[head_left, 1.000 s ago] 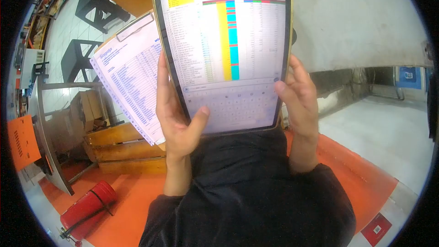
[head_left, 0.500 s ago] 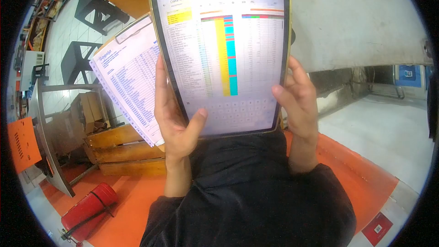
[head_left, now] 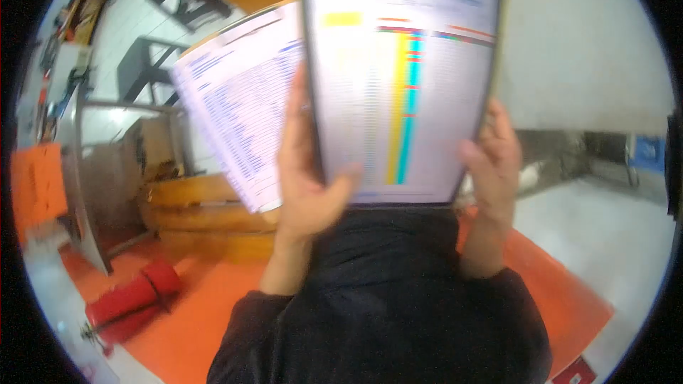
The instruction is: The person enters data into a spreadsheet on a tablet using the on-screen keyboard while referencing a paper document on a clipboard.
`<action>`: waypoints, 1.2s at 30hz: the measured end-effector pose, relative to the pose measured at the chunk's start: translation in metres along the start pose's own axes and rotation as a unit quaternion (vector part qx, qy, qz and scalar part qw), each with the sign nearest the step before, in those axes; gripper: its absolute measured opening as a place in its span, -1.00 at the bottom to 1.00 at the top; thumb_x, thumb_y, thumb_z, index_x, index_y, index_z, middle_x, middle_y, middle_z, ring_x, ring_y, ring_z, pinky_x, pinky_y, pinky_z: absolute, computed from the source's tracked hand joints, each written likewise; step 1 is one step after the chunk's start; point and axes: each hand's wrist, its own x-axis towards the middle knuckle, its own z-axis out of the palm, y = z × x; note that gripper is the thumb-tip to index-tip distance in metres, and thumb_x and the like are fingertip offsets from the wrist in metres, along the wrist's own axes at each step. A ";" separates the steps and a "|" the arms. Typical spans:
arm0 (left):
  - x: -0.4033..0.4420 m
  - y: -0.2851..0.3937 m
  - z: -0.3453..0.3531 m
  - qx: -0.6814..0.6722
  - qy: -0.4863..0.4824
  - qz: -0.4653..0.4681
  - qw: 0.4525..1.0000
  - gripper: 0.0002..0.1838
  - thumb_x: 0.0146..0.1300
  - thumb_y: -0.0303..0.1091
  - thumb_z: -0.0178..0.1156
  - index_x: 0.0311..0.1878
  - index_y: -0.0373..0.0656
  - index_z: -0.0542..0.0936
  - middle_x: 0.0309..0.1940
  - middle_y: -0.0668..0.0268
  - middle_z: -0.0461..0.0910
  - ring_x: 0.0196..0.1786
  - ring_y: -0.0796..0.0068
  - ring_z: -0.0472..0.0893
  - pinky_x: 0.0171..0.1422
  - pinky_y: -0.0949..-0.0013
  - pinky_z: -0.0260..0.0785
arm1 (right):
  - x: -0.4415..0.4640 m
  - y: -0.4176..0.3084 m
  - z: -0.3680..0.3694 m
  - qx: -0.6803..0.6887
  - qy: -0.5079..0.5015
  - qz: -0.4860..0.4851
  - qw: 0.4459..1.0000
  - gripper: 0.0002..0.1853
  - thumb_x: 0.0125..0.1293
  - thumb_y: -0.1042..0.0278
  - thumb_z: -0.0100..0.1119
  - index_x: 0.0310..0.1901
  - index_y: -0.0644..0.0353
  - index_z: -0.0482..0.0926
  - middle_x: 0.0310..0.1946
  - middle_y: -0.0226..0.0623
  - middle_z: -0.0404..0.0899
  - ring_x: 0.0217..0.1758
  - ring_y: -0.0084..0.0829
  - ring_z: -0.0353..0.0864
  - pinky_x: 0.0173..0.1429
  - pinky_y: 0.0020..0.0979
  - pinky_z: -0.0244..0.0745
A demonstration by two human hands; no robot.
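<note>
1. Gold edging frames the tablet [head_left: 363, 99], which I see at 1 o'clock from the centre of my view, upright above the dark-clothed lap [head_left: 395, 242]. Its lit spreadsheet is blurred beyond reading.

2. My left hand [head_left: 309, 203] is closed on its 8 o'clock side, fingers along the edge and thumb over the lower front. My right hand [head_left: 501, 171] is curled round the 4 o'clock side; whether that thumb presses the glass, I can't tell.

3. I judge it stiff and flat, moderately heavy for its thinness, with slick glass that could crack if dropped. The broad top would tip easily if I held it too low.

4. I'd take it by both long edges, nearer mid-height, fingers spread behind for support and thumbs light on the border. Squeezing hard gains nothing, and stray pads could trigger the screen.

5. At 10 o'clock, a clipboard with printed sheets [head_left: 242, 114] slants beside the left hand. I expect a rigid board but limp, easily creased paper, best held by board and sheets together.

6. Wooden slats [head_left: 206, 224] lie at 8 o'clock, near the clipboard's lower end.
</note>
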 end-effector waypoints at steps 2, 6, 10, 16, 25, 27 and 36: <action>0.000 -0.002 -0.007 0.012 -0.050 0.020 0.998 0.10 -0.09 -0.39 0.30 0.47 -0.41 -0.15 0.51 0.00 -0.11 0.55 0.23 -0.09 0.56 0.29 -0.30 | 0.002 0.013 0.003 0.060 0.034 -0.037 0.997 -0.11 0.10 0.30 0.36 0.38 0.37 0.05 0.16 -0.06 0.45 0.21 -0.34 0.48 0.31 -0.37 0.31; -0.002 0.038 -0.006 0.072 -0.138 -0.062 0.986 0.11 -0.06 -0.47 0.27 0.46 -0.44 -0.26 0.52 -0.02 -0.23 0.57 0.28 -0.25 0.55 0.37 -0.49 | 0.001 0.046 -0.023 0.129 -0.007 -0.052 0.990 -0.15 0.19 0.14 0.25 0.38 0.39 0.06 0.28 -0.05 0.31 0.31 -0.25 0.35 0.39 -0.25 0.21; -0.014 0.062 -0.031 0.075 -0.203 -0.176 0.960 0.02 0.02 -0.33 0.38 0.49 -0.26 -0.02 0.42 0.01 0.15 0.40 0.21 0.27 0.32 0.28 0.25 | -0.001 0.057 -0.024 0.266 -0.031 0.006 0.964 -0.13 0.15 0.17 0.26 0.40 0.38 0.06 0.31 -0.11 0.29 0.33 -0.26 0.34 0.43 -0.27 0.15; -0.050 0.065 -0.137 0.224 0.129 -0.221 0.941 -0.82 0.32 -0.40 0.08 -0.05 -0.23 0.49 -0.29 0.30 0.54 -0.33 0.55 0.58 -0.21 0.51 0.45 | -0.002 0.036 -0.006 0.137 0.092 0.034 0.986 -0.15 -0.01 0.46 0.18 0.40 0.30 0.13 0.28 -0.15 0.33 0.29 -0.35 0.38 0.39 -0.35 0.19; -0.191 -0.092 -0.190 0.177 -0.254 -0.456 0.834 -0.57 0.12 -0.58 0.17 0.11 -0.30 0.45 -0.13 0.14 0.59 -0.16 0.29 0.64 -0.18 0.35 0.53 | 0.004 0.022 -0.005 0.099 0.007 -0.037 0.994 -0.19 0.03 0.61 0.16 0.38 0.29 0.09 0.17 -0.23 0.41 0.25 -0.43 0.38 0.32 -0.35 0.26; -0.203 -0.100 -0.164 0.201 -0.162 -0.447 0.856 -0.45 0.01 -0.59 0.27 0.15 -0.27 0.44 -0.09 0.14 0.59 -0.09 0.28 0.64 -0.16 0.33 0.55 | 0.002 0.018 -0.005 0.055 0.006 -0.064 0.996 -0.21 0.05 0.62 0.18 0.37 0.28 0.10 0.15 -0.24 0.41 0.24 -0.44 0.38 0.31 -0.35 0.27; -0.184 -0.075 -0.130 0.227 -0.099 -0.368 0.896 -0.43 -0.12 -0.65 0.30 0.08 -0.42 0.46 -0.02 0.15 0.57 -0.01 0.39 0.57 0.02 0.33 0.46 | -0.002 0.019 -0.002 0.084 0.016 -0.066 0.994 -0.21 0.06 0.62 0.22 0.35 0.27 0.11 0.13 -0.28 0.40 0.21 -0.47 0.38 0.30 -0.35 0.28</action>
